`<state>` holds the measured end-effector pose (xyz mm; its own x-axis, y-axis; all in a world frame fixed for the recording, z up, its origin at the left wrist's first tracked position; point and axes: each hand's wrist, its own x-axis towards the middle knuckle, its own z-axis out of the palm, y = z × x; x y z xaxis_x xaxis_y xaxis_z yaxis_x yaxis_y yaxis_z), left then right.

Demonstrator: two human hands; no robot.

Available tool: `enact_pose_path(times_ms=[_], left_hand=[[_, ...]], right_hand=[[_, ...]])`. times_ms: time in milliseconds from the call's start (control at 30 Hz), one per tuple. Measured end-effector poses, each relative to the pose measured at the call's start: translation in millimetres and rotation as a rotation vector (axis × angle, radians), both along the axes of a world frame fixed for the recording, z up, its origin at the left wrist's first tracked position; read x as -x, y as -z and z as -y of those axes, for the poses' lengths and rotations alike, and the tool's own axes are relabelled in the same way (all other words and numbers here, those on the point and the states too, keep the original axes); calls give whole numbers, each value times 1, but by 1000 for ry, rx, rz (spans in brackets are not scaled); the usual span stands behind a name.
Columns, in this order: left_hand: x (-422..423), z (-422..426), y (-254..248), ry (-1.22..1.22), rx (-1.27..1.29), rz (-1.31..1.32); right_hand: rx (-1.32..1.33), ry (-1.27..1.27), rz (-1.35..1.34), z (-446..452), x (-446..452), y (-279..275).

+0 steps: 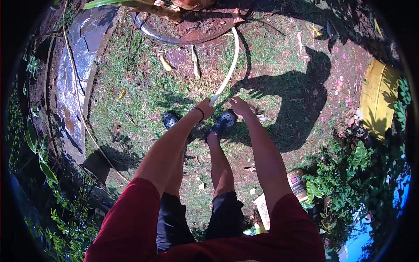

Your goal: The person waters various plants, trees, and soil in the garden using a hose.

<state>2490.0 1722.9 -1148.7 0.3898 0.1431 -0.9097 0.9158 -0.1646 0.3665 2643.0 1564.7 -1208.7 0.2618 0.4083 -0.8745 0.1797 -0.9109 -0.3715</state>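
Note:
My left hand [203, 108], with a dark band at its wrist, is closed round the near end of a pale hose-like length [231, 67]. It curves up and away from the hand to the rim of a round planter [192, 41]. Just to the right is my right hand [239, 106], its fingers curled in. Whether it holds anything is hidden, and the pale length does not visibly pass through it. Below the hands are my feet in dark clogs [224, 121] on patchy grass.
A thin hose or cable [78, 94] runs down the left, past a pale slab [76, 83] and a dark bucket-like container [97, 167]. At right lies a yellow sheet [379, 98] beside leafy plants [349, 174]. A labelled tub [297, 185] stands lower right.

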Motion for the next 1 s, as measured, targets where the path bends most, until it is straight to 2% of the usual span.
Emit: enact_pose_path(times_ms=[233, 533, 1000], left_hand=[[7, 2, 9, -4, -16, 26], [5, 0, 5, -7, -19, 28], [3, 1, 5, 3, -12, 5]], right_hand=[[-5, -15, 15, -11, -1, -15], [4, 36, -7, -12, -3, -12], [5, -24, 10, 2, 2, 3]])
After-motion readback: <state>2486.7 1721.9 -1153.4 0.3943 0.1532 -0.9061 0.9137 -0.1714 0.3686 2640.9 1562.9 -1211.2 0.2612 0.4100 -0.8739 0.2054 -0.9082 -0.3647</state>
